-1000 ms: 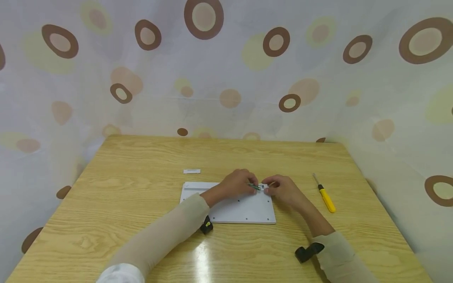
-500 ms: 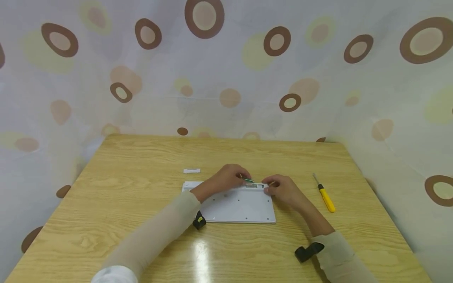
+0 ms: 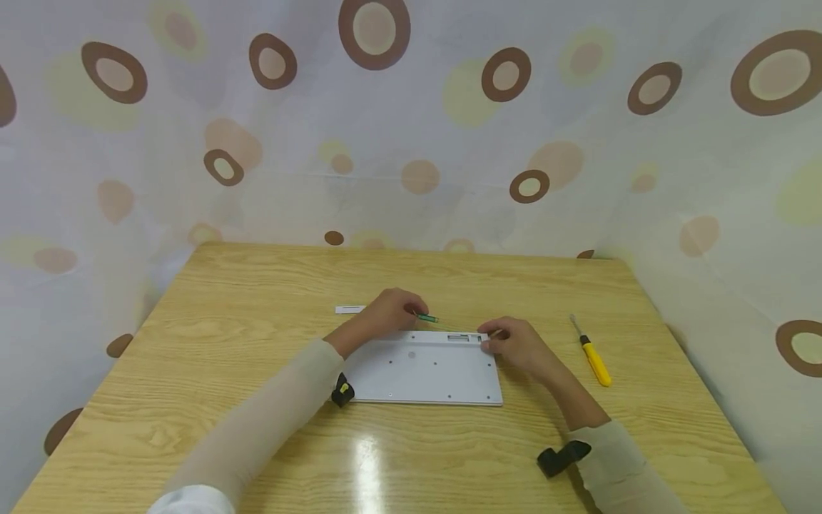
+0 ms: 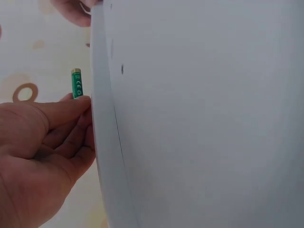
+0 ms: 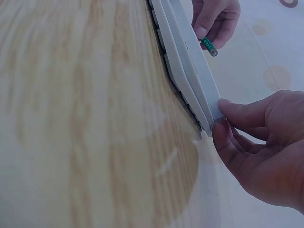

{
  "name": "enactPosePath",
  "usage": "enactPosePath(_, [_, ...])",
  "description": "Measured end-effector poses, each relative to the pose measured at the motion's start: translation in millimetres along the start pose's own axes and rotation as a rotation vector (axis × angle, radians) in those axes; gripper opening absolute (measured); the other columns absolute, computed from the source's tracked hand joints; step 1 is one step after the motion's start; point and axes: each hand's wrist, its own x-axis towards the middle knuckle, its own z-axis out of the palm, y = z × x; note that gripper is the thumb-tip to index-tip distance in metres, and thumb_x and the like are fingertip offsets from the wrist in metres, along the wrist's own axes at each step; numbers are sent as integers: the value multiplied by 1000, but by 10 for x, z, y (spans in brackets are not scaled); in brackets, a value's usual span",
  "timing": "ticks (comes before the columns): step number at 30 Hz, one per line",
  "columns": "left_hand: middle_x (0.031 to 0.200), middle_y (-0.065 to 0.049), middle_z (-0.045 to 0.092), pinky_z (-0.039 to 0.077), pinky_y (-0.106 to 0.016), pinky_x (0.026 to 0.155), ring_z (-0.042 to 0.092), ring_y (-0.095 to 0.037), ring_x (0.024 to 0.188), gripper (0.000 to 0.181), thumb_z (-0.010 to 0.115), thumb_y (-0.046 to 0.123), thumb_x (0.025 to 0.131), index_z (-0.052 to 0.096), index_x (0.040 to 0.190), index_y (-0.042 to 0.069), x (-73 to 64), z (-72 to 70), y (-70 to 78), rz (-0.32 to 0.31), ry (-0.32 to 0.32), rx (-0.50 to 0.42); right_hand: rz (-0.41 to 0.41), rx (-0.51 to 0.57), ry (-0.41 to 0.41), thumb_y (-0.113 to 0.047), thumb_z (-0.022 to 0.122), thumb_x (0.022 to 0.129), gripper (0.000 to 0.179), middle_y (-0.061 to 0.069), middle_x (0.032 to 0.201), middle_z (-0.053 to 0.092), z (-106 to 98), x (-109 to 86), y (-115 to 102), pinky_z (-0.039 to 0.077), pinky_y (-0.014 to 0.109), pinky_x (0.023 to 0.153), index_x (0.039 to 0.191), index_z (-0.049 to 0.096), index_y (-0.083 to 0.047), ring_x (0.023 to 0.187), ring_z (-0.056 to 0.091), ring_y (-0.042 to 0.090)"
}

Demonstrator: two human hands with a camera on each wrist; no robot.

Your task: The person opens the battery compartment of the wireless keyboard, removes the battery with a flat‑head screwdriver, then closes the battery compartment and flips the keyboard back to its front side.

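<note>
A white keyboard (image 3: 424, 375) lies upside down on the table, its keys showing underneath in the right wrist view. Near its far right corner the battery compartment (image 3: 458, 338) has no cover over it. My left hand (image 3: 387, 314) pinches a green battery (image 4: 77, 83) just beyond the keyboard's far edge, and one end of the battery sticks out past the fingertips. With thumb and fingers my right hand (image 5: 266, 142) grips the keyboard's far right corner. A small white battery cover (image 3: 349, 310) lies behind the keyboard, partly hidden by the left hand.
A screwdriver (image 3: 591, 353) with a yellow handle lies on the wooden table (image 3: 257, 285), right of the keyboard. A patterned cloth (image 3: 417, 107) hangs behind and beside the table.
My left hand has moved left and away from the battery compartment with the green battery, uncovering the compartment. The right hand keeps its grip on the keyboard's corner.
</note>
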Motion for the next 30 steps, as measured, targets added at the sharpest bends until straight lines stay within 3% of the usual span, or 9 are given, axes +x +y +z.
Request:
enactPosePath(4, [113,-2,72,53,-37,93,63,-17,102,20,66,6,95,74,112,11,-4,-75,-54,-17,3,11,-8,-1,1,-12,67,97,28,11,116,66,-5,-2,7,49,34,83,124,68,-7,100,59,23])
enactPosePath(16, [111,-6,72,51,-39,98,64,-21,107,16,68,5,94,75,108,8,144,-167,-231,-41,21,176,-5,-3,-3,-15,67,97,29,11,115,66,-34,-16,2,49,33,82,125,68,-7,100,59,23])
enactPosePath(30, [111,-6,70,50,-38,96,61,-21,103,20,69,9,95,72,114,7,130,-220,-319,-74,18,180,-6,10,-12,-13,67,97,28,11,113,67,-21,-2,-4,49,33,80,124,68,-6,98,59,23])
